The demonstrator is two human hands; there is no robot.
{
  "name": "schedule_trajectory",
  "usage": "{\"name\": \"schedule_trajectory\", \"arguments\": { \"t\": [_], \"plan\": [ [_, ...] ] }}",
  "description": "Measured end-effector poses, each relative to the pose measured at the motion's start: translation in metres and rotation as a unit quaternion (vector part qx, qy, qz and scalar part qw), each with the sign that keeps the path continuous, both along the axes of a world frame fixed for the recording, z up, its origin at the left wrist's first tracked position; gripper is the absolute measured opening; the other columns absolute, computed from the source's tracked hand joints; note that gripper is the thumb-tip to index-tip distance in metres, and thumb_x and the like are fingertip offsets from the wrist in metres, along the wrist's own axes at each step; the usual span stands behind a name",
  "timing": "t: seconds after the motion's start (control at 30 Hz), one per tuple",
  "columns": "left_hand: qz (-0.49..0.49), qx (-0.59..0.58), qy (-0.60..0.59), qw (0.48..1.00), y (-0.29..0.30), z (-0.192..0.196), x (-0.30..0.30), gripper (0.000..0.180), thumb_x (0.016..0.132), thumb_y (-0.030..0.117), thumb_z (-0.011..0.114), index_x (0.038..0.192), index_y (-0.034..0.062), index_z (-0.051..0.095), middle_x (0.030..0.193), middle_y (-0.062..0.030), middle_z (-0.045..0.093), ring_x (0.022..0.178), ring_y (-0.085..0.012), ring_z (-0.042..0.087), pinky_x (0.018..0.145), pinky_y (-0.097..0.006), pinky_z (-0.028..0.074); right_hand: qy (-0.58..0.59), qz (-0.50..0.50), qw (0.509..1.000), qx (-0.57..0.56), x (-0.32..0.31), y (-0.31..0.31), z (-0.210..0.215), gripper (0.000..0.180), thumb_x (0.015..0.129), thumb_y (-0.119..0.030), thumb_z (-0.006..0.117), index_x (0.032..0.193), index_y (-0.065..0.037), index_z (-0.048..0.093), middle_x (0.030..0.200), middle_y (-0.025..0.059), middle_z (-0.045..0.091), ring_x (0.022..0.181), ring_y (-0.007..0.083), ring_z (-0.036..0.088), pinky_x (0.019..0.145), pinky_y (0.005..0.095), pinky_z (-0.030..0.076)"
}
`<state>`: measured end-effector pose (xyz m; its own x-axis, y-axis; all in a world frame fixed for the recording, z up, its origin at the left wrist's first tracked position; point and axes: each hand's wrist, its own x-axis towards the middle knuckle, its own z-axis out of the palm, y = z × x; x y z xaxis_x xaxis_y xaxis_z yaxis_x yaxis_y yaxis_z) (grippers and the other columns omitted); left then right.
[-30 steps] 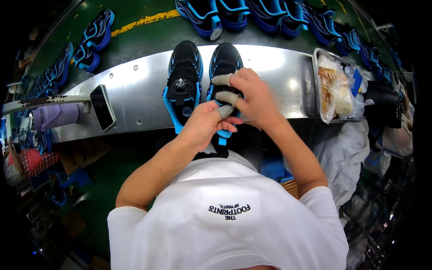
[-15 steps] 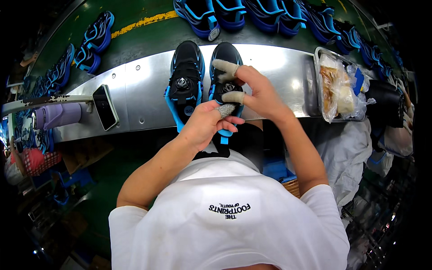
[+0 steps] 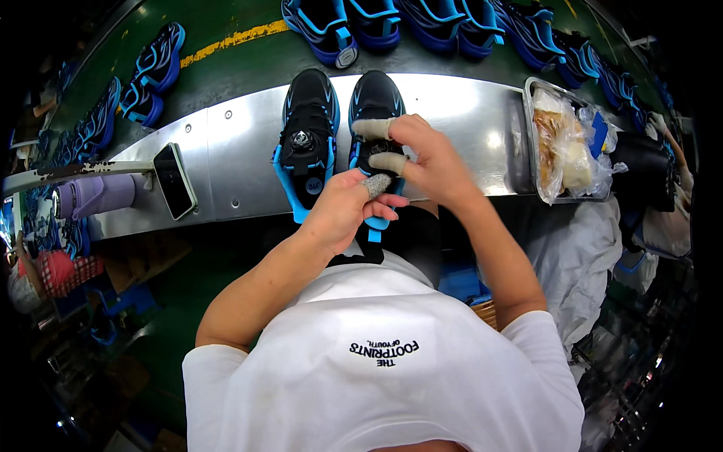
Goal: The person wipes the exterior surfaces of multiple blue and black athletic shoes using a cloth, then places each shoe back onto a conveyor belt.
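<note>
Two black sneakers with blue trim stand side by side on a metal ledge, toes away from me. The left sneaker point(image 3: 307, 113) is untouched, its round lacing dial point(image 3: 301, 140) showing on the tongue. At the heel opening of the right sneaker point(image 3: 376, 94), my left hand point(image 3: 352, 202) is closed, its thumb in a grey finger cover on the tongue and the other fingers curled by the collar. My right hand point(image 3: 425, 154) has beige covers on thumb and forefinger, which sit either side of that sneaker's dial, partly hidden between them.
Beyond the ledge, a green conveyor point(image 3: 233, 75) carries several similar sneakers point(image 3: 320, 30). A phone point(image 3: 175, 181) and a purple bottle point(image 3: 102, 196) are at the left, near a worn metal bar point(image 3: 83, 172). A metal tray point(image 3: 532, 143) of plastic-wrapped items sits at the right.
My right forefinger has come down toward the thumb around the dial. The left sneaker has shifted slightly left, and the sneakers on the conveyor have slid a little left. My left hand stays put.
</note>
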<state>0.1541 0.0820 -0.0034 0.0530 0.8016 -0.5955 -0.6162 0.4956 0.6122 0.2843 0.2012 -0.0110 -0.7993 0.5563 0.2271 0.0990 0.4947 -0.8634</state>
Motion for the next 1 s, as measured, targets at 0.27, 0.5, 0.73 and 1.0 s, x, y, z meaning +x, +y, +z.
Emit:
{"name": "schedule_trajectory", "arguments": {
  "t": [0.27,0.5,0.73,1.0],
  "plan": [
    [-0.005,-0.005,0.002,1.0,0.0,0.002,0.001,0.023,0.101,0.01,0.048,0.113,-0.008,0.055,0.107,-0.0147,0.063,0.092,-0.0225,0.068,0.072,-0.029,0.057,0.048,0.014,0.999,-0.016,-0.001,0.01,-0.002,0.047,0.076,-0.01,0.069,0.123,-0.014,0.066,0.094,0.0059,0.063,0.09,0.0251,0.052,0.084,0.0353,0.044],
    [-0.016,0.013,-0.02,1.0,-0.001,-0.006,-0.004,0.026,0.1,0.013,0.051,0.115,-0.0069,0.056,0.113,-0.0166,0.063,0.098,-0.0239,0.068,0.077,-0.031,0.057,-0.061,-0.047,0.995,0.06,0.003,-0.006,-0.011,0.051,0.077,-0.01,0.071,0.128,-0.012,0.064,0.102,0.0072,0.066,0.093,0.0213,0.057,0.088,0.0316,0.046],
    [-0.192,0.002,0.222,0.956,-0.003,0.058,-0.031,0.026,0.098,0.013,0.053,0.116,-0.0033,0.063,0.109,-0.0143,0.067,0.089,-0.0254,0.068,0.077,-0.035,0.057,-0.087,-0.165,0.979,-0.087,0.05,0.027,-0.022,0.062,0.08,-0.029,0.078,0.134,-0.007,0.057,0.123,0.0131,0.062,0.11,0.0232,0.058,0.096,0.0345,0.045],
    [-0.363,0.12,0.714,0.587,0.072,0.031,-0.025,0.027,0.073,0.03,0.07,0.083,0.005,0.063,0.068,-0.0131,0.064,0.065,-0.0341,0.063,0.063,-0.042,0.05,-0.067,-0.096,0.993,-0.011,0.008,-0.015,-0.03,0.083,0.07,-0.032,0.08,0.144,-0.014,0.048,0.151,0.0158,0.037,0.137,0.0358,0.034,0.115,0.0452,0.028]
  ]
}}
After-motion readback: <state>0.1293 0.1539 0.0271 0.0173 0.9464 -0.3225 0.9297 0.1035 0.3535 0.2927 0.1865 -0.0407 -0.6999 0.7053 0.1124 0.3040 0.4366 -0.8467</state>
